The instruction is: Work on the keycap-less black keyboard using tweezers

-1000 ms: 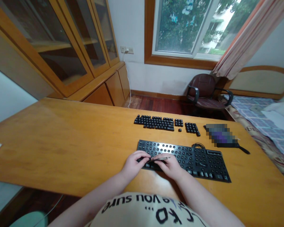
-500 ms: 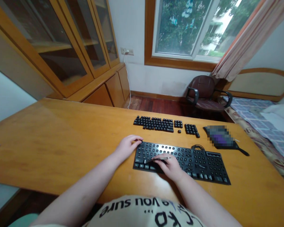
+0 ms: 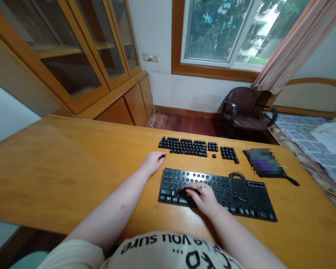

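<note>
My left hand [image 3: 152, 163] is closed over the desk, just short of the rows of loose black keycaps [image 3: 184, 146]. Between its thumb and fingers sits a small dark keycap [image 3: 163, 156]. Below lies a black keyboard [image 3: 252, 201], most of its key posts bare, with keycaps left along its bottom row and a few at lower left. My right hand [image 3: 204, 197] is closed on slim metal tweezers [image 3: 197, 187], whose dark tips point left, low over the keyboard's lower-left keys. Fingers and glare hide whether the tips touch a key.
The wooden desk [image 3: 58, 160] carries a dark pouch with a strap [image 3: 289, 178], partly blurred out, at the right. A coiled cable [image 3: 237, 175] lies behind the keyboard. Beyond the desk stand a brown armchair [image 3: 242, 102], a bed [image 3: 310, 129] and a glass-door cabinet [image 3: 72, 67].
My left hand has moved from the keyboard's upper-left corner, away from me and slightly left, to near the loose keycaps. The right hand stays with the tweezers over the lower-left keys.
</note>
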`<act>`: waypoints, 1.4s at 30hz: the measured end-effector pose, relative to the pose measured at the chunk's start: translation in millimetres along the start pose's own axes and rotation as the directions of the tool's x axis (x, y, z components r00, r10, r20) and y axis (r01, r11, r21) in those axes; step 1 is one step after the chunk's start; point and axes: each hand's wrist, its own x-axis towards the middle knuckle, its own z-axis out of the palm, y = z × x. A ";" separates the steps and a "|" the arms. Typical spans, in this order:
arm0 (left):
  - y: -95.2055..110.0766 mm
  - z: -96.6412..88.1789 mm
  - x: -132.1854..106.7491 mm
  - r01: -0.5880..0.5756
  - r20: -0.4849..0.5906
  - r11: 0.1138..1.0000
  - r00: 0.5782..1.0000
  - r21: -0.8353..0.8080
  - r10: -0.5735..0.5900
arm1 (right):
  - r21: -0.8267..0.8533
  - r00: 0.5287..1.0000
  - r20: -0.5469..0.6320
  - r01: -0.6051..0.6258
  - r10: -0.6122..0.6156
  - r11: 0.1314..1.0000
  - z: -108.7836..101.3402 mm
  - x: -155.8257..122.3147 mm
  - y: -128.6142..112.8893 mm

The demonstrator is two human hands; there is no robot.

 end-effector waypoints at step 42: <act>-3.1 -2.1 2.3 0.166 -0.193 0.952 0.974 0.256 -0.118 | -0.068 1.000 -0.012 -0.014 0.013 0.998 1.3 0.8 1.6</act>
